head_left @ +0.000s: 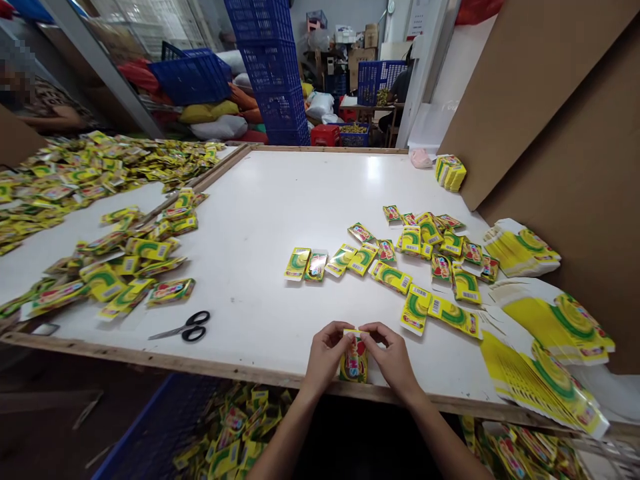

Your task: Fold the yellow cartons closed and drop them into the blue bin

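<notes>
Near the front edge of the white table, a small yellow and green printed box point(354, 363) is pinched between my two hands. My left hand point(331, 347) grips its upper left corner with thumb and fingers. On the upper right corner, my right hand point(384, 347) does the same. A white strip shows at the box's top end, between the fingertips; whether that flap is closed I cannot tell. Loose boxes of the same print lie ahead and to the right, the nearest being a yellow box point(415, 311) beyond my right hand.
Scissors point(187, 327) lie left of my hands. Fanned flat cartons point(545, 380) cover the right edge, beside a cardboard sheet point(590, 220). Filled packs point(115, 280) are heaped on the left. Below the table stands a blue crate point(145, 427) of packs. A person point(50, 107) sits far left.
</notes>
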The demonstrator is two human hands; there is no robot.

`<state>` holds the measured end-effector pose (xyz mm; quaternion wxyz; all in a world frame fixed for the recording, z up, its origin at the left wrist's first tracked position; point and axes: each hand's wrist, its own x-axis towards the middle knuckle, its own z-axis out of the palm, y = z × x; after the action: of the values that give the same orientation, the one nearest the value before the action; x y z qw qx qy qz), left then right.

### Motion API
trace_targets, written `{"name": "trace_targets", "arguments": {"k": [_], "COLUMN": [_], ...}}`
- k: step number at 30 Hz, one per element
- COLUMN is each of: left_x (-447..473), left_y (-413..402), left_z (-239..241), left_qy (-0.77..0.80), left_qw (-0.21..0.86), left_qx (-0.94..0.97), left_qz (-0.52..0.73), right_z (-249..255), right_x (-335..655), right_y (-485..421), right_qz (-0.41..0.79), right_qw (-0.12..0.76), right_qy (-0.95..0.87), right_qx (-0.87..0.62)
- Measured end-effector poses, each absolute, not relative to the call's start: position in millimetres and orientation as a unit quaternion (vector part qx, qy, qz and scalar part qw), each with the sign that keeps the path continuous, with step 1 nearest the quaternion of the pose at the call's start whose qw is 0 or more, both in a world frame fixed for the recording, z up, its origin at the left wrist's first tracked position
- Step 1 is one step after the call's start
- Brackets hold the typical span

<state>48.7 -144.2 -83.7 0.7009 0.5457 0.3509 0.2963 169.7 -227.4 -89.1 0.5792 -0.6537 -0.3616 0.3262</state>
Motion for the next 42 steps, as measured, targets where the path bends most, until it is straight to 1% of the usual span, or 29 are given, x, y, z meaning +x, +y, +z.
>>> {"name": "trace_targets", "arguments": {"k": [10,18,26,33,39,42], "left_x": [57,58,55,43,40,36], "left_y": [-137,-129,-129,-141,-162,-166], "left_z": [-70,-71,-72,-73,-77,-77], "left_qy": [0.369,0.365,0.349,0.344,0.377,0.378], "left_qw": [0.685,0.664,0.663,0.697,0.685,0.684], "left_qx": [0.557,0.599,0.616,0.585,0.540,0.532], "left_qz": [0.292,0.259,0.243,0.232,0.311,0.326], "right_z": [-85,-84,-80,-86,-90,-91], "right_x": [178,184,184,171,157,152], "right_y": [-221,-217,-219,-236,-245,-249], "right_qz": [0.334,0.362,0.351,0.345,0.298,0.288], "right_qw": [0.578,0.550,0.540,0.580,0.625,0.648], "right_qy": [-0.367,-0.373,-0.384,-0.364,-0.350,-0.343], "right_qx": [-0.648,-0.653,-0.662,-0.641,-0.630,-0.616]}}
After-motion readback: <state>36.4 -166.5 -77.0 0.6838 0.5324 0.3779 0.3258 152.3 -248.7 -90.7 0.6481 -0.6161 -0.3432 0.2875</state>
